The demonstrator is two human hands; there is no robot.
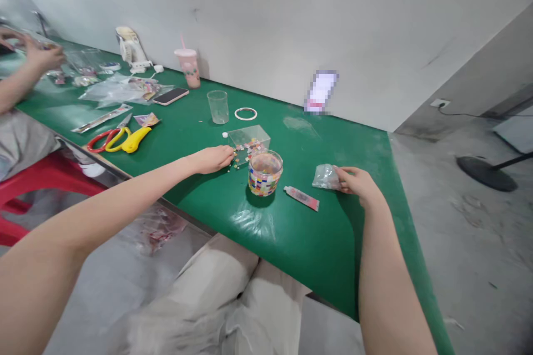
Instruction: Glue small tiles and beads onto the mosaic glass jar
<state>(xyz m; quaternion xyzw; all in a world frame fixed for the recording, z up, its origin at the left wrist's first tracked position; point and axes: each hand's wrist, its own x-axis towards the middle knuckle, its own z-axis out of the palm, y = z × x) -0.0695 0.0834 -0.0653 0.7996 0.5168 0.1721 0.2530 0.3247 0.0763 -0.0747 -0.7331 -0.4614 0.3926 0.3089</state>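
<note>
My left hand (214, 159) rests low over the green table with its fingers bent together. Its fingertips reach loose coloured mosaic pieces (235, 162) by the mouth of a clear plastic box (247, 136) lying on its side; anything pinched in them is too small to make out. In front of the box stands a clear round jar (265, 177), its wall covered in colourful mosaic tiles. My right hand (353, 182) pinches the edge of a small clear plastic bag (325, 176) on the table. Between jar and bag lies a glue tube (302, 198).
Behind are a clear cup (218, 107), a white ring (245, 114) and a phone (321, 91) against the wall. Scissors (104, 140), a yellow-handled tool (136, 139), another phone (171, 96) and a pink tumbler (189, 68) stand left. A co-worker's hand (44, 55) is far left.
</note>
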